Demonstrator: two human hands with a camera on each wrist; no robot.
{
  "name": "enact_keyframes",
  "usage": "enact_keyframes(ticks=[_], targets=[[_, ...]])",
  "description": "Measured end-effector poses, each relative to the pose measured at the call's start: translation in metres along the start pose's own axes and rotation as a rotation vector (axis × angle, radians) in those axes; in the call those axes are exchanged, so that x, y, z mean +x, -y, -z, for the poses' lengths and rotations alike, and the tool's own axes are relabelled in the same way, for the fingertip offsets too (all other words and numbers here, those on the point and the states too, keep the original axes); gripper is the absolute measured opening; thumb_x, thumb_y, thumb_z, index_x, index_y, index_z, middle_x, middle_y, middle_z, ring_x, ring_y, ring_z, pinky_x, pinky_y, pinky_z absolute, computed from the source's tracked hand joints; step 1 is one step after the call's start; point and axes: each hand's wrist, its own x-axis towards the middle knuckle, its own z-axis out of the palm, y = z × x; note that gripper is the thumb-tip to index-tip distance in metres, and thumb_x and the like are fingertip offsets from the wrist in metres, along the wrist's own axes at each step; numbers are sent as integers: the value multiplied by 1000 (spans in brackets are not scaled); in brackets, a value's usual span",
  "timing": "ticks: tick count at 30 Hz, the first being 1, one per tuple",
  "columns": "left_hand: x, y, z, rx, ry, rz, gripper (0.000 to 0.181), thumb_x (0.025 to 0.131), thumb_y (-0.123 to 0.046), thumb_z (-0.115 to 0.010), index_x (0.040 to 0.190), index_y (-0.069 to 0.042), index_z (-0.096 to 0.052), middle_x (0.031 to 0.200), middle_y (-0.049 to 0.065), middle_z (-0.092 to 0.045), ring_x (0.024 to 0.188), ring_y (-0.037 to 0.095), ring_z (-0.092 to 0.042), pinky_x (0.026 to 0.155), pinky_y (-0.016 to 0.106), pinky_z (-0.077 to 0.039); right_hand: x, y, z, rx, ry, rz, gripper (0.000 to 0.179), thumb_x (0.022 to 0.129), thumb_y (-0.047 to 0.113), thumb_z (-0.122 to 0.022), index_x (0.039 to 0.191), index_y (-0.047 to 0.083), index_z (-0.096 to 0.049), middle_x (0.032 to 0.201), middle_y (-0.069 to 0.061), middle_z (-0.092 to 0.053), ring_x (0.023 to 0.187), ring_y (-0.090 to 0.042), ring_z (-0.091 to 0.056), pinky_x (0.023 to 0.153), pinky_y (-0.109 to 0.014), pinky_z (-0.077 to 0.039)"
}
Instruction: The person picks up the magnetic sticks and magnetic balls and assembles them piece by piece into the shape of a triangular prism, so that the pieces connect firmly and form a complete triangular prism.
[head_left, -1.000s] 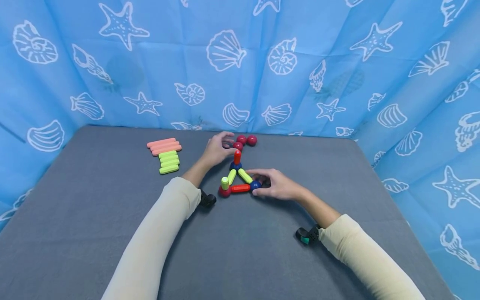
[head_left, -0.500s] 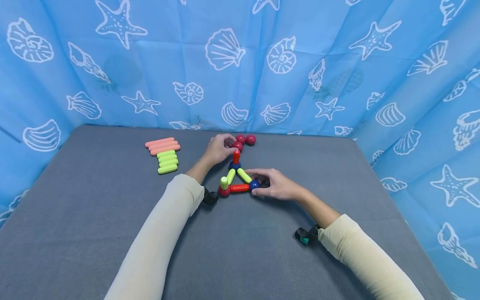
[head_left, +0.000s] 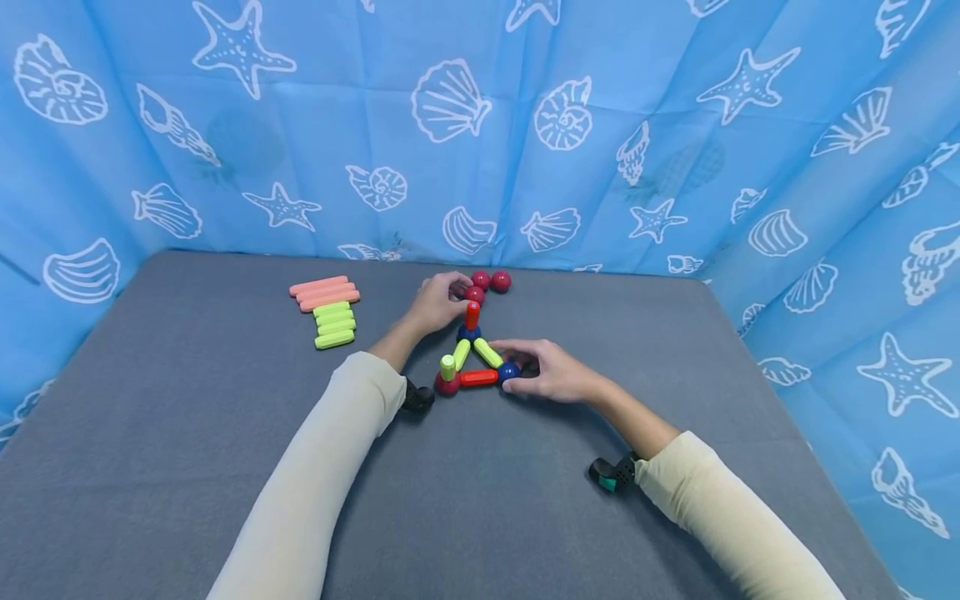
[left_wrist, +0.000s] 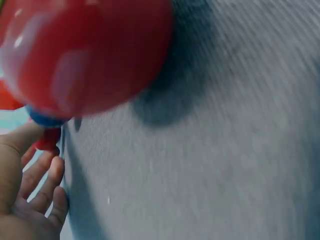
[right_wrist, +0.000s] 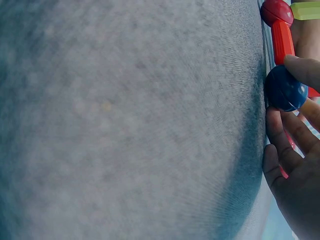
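On the grey table lies a triangle of short rods and balls. A lime rod (head_left: 447,367) stands upright on its front-left red ball (head_left: 447,385), and an upright red rod (head_left: 472,315) on its back blue ball (head_left: 468,335). Two lime rods and a lying red rod (head_left: 479,378) join the corners. My right hand (head_left: 558,371) pinches the right-hand blue ball (right_wrist: 286,88) between thumb and fingers. Just behind the triangle, my left hand (head_left: 437,302) has thumb and fingers around a loose red ball (head_left: 474,295). The corner ball looms large in the left wrist view.
Two more red balls (head_left: 500,282) touch or nearly touch the loose one near the table's back edge. To the left lie several pink rods (head_left: 325,293) and several lime rods (head_left: 334,326) in rows. A blue shell-patterned curtain (head_left: 480,167) hangs behind the table.
My left hand has come slightly nearer, and its fingers have lowered around the loose red ball. The right hand stays at the blue ball, and the triangle keeps its place.
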Motion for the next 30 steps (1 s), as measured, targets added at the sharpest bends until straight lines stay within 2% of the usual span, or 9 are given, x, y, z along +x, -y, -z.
enact_keyframes(ticks=[4,9,12,15,18,22,25,30], targets=[[-8,0,9,-76,6,-7,33,94,-14,-69,124,-1,-63,116,16,-67,105,27,-63,93,38,-51,-1,1,0,0,-1,5,62,91,15,-71,147,3,-46,126,-14,-60,108,-26,-55,94,-46,-48],[-22,-4,29,-176,-8,-27,35,94,-19,-70,125,-4,-62,115,14,-66,102,27,-64,88,38,-54,0,1,0,-5,-2,6,62,91,15,-71,147,5,-47,124,-12,-60,107,-26,-55,92,-45,-48],[-32,-6,43,-236,-13,-42,37,94,-23,-71,126,-7,-62,116,11,-65,101,25,-64,85,38,-55,0,0,0,-9,-3,7,62,91,15,-72,147,6,-47,124,-12,-60,106,-25,-54,92,-45,-47],[-46,-9,56,-296,7,-52,38,93,-26,-72,126,-10,-62,118,8,-64,103,23,-62,86,38,-54,0,-1,0,-13,-2,7,62,91,15,-72,147,6,-47,124,-11,-60,107,-25,-54,92,-45,-47],[-61,-14,69,-344,68,-90,37,91,-23,-72,125,-10,-63,118,7,-64,102,24,-61,87,37,-51,0,-1,-1,-14,-3,6,62,91,15,-72,147,5,-47,125,-12,-60,107,-25,-54,92,-45,-47],[-82,-18,80,-377,189,-197,35,90,-16,-70,123,-7,-64,114,9,-64,99,26,-60,84,36,-50,1,-1,-1,-17,-1,10,63,91,16,-72,147,5,-47,126,-12,-60,108,-25,-55,93,-45,-47],[-94,-17,84,-383,272,-269,35,88,-12,-69,122,-4,-64,112,9,-65,98,26,-59,83,35,-52,1,-1,-1,-20,1,10,63,91,16,-72,147,5,-46,126,-12,-60,108,-25,-55,93,-45,-47],[-104,-16,82,-356,347,-316,37,86,-12,-72,122,-6,-65,111,6,-66,97,25,-60,81,36,-53,1,-1,-1,-22,-6,10,63,90,16,-72,147,5,-47,125,-12,-60,107,-25,-55,92,-45,-47]])
